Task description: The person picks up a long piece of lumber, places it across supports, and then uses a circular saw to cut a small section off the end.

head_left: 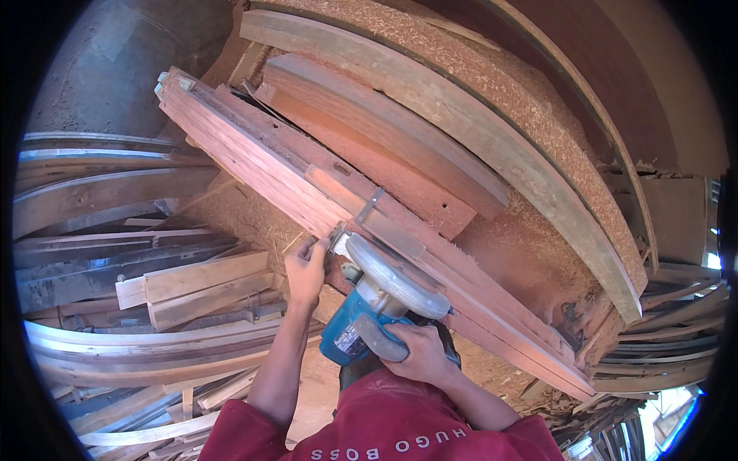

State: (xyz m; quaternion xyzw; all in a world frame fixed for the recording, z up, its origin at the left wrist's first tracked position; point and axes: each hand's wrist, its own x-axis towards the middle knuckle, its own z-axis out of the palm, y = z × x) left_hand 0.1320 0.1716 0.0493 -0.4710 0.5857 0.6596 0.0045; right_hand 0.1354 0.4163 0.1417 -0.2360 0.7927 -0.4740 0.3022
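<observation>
A blue circular saw [346, 330] with a grey metal blade guard [396, 278] rests on a long reddish wooden plank [246, 169], which runs from upper left to lower right. My right hand [421, 355] is wrapped round the saw's rear handle. At the saw's front end, the bent fingers of my left hand [306, 269] close on the edge of its base plate, beside the plank. The blade itself is hidden. A thin wooden strip [338, 190] lies along the plank, just ahead of the guard, with a dark metal piece [370, 206] across it.
Beyond the plank lie thick boards [384, 131] and a long curved beam [461, 100], amid sawdust [530, 238]. Stacked lumber [108, 261] fills the left side, with short light blocks [207, 280] near my left forearm. More strips [661, 338] are piled at right.
</observation>
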